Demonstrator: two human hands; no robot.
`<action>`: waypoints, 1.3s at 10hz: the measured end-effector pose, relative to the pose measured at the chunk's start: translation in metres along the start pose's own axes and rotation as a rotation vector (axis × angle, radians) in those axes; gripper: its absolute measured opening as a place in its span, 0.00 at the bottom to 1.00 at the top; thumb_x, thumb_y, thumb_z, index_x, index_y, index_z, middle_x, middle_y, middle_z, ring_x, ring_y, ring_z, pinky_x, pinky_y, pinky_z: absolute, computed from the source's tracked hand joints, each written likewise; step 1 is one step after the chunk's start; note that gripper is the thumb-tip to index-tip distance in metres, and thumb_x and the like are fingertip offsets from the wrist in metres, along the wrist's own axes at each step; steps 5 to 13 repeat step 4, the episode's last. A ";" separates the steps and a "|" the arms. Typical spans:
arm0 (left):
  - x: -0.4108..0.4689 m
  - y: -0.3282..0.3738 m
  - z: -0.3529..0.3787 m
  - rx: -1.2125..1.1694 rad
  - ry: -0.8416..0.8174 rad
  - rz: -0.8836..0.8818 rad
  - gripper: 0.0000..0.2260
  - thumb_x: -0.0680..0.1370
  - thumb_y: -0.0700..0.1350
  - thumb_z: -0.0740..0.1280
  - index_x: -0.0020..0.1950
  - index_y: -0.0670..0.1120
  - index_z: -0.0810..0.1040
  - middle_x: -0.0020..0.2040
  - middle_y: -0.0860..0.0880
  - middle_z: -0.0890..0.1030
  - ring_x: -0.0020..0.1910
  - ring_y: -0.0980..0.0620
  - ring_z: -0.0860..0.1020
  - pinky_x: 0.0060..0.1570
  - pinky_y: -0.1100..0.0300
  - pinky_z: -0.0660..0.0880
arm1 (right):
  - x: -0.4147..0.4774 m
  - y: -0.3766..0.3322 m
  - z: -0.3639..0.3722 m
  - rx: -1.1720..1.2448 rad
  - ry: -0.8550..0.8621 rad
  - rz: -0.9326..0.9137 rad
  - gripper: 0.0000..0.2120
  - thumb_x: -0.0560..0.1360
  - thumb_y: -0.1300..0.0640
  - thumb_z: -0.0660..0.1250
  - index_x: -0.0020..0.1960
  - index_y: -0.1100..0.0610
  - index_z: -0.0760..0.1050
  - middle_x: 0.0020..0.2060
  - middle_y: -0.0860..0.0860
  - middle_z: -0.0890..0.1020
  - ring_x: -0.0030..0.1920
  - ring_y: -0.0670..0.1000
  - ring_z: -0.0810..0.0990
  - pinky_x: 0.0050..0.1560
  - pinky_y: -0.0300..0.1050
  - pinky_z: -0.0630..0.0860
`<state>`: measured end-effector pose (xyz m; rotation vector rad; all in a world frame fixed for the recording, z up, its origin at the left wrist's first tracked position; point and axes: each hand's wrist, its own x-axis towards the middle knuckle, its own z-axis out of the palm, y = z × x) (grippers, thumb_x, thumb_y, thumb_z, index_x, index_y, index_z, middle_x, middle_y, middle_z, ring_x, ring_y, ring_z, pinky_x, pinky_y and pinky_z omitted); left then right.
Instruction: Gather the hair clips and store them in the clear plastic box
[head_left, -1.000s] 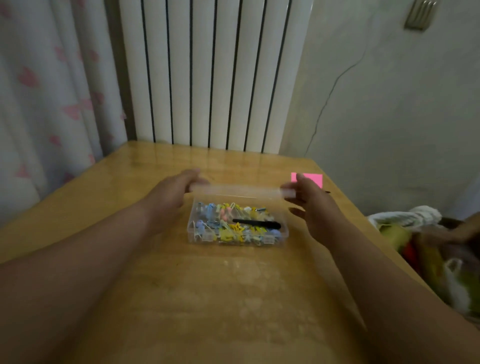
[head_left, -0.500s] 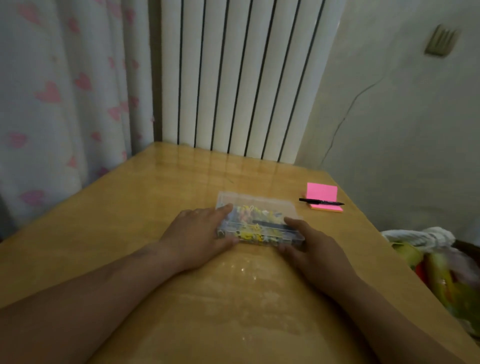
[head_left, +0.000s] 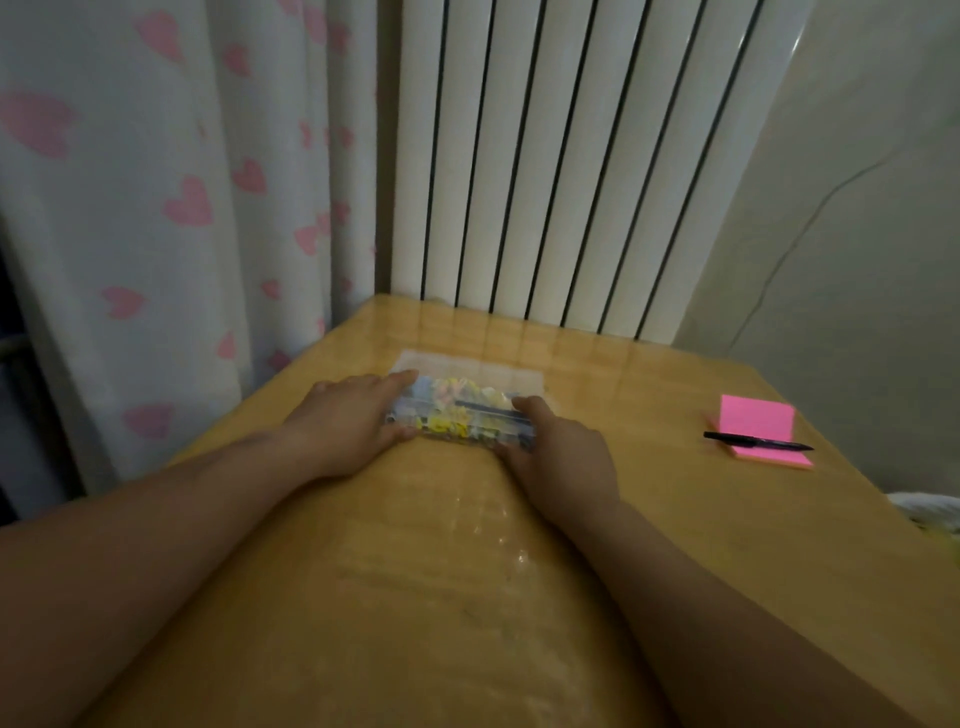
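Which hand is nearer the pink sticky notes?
Right. The right hand holds the right end of the clear box, toward the pink sticky notes; the left hand holds its left end.

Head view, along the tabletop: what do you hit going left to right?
Heart-print curtain → left hand → clear plastic box → right hand → pink sticky-note pad. The pen lying across the pad overlaps it, so it is left out of the order.
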<state>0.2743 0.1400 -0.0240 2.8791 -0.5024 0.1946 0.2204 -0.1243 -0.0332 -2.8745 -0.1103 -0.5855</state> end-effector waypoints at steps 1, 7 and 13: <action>0.027 -0.022 0.002 -0.032 -0.011 -0.045 0.34 0.82 0.66 0.62 0.85 0.60 0.54 0.81 0.49 0.69 0.76 0.45 0.71 0.73 0.40 0.68 | 0.034 -0.011 0.020 0.025 -0.024 0.032 0.27 0.81 0.39 0.65 0.77 0.44 0.67 0.56 0.51 0.86 0.54 0.58 0.84 0.55 0.54 0.79; 0.051 -0.035 0.009 -0.192 0.000 -0.072 0.40 0.81 0.63 0.68 0.86 0.61 0.48 0.81 0.46 0.69 0.74 0.43 0.72 0.71 0.42 0.72 | 0.043 -0.006 0.038 0.071 0.052 0.085 0.34 0.80 0.38 0.63 0.82 0.43 0.58 0.52 0.50 0.86 0.54 0.57 0.84 0.61 0.56 0.77; 0.051 -0.035 0.009 -0.192 0.000 -0.072 0.40 0.81 0.63 0.68 0.86 0.61 0.48 0.81 0.46 0.69 0.74 0.43 0.72 0.71 0.42 0.72 | 0.043 -0.006 0.038 0.071 0.052 0.085 0.34 0.80 0.38 0.63 0.82 0.43 0.58 0.52 0.50 0.86 0.54 0.57 0.84 0.61 0.56 0.77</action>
